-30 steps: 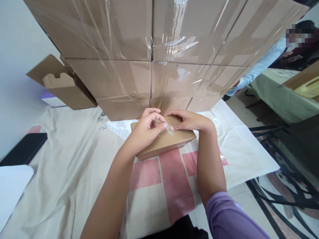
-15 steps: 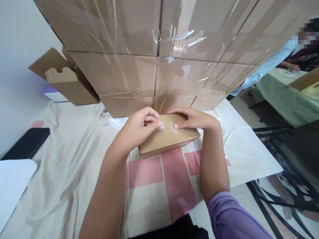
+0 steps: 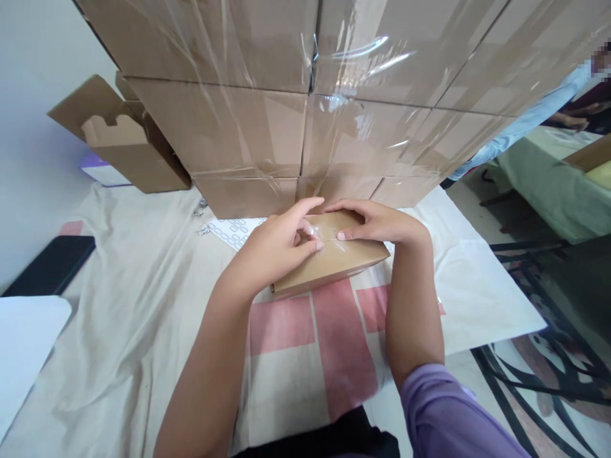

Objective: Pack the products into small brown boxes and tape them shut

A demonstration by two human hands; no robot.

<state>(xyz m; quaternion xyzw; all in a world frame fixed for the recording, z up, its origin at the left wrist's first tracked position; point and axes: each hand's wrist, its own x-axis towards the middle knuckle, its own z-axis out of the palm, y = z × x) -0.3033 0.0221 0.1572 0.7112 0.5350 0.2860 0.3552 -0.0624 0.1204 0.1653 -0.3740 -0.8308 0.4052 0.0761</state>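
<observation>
At twelve o'clock on our counter (image 3: 157, 280), the box (image 3: 337, 257) looks light and stiff, best held by its three and nine o'clock ends, our right hand (image 3: 382, 221) lying open at its two, our left hand (image 3: 285, 240) gripping what we cannot tell.

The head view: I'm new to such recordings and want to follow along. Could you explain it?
There is no machine: a person works bare-handed, filmed by a camera worn on the head. On the cloth lies a small cardboard box. The right hand rests across it; the left hand curls over its top near clear tape, though whether it pinches any is hard to tell. Larger cartons are stacked behind, and an open carton stands to the left.
</observation>
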